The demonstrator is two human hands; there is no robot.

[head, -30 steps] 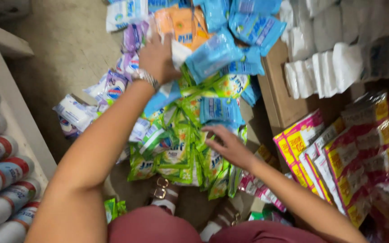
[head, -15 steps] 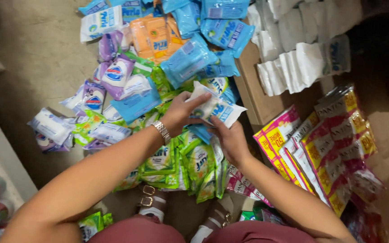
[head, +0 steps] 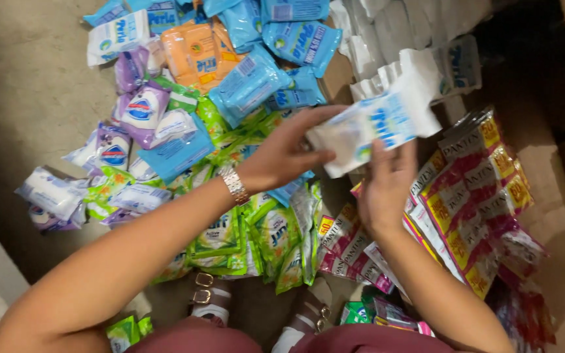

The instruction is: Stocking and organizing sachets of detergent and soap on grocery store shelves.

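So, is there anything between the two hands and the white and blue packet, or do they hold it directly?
Nothing visible stands between them. The left hand grips the white and blue packet at its left end and the right hand holds it from below, above the pile of green sachets.

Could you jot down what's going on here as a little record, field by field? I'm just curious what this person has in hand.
Held item: white and blue sachet strip, lifted above the pile
Left hand: grip on the strip's left end; metal watch on the wrist
Right hand: grip on the strip from below
Below the hands: green sachets heaped on the floor
Far side: blue packets, an orange packet, purple packets
Right side: red and yellow sachet strips
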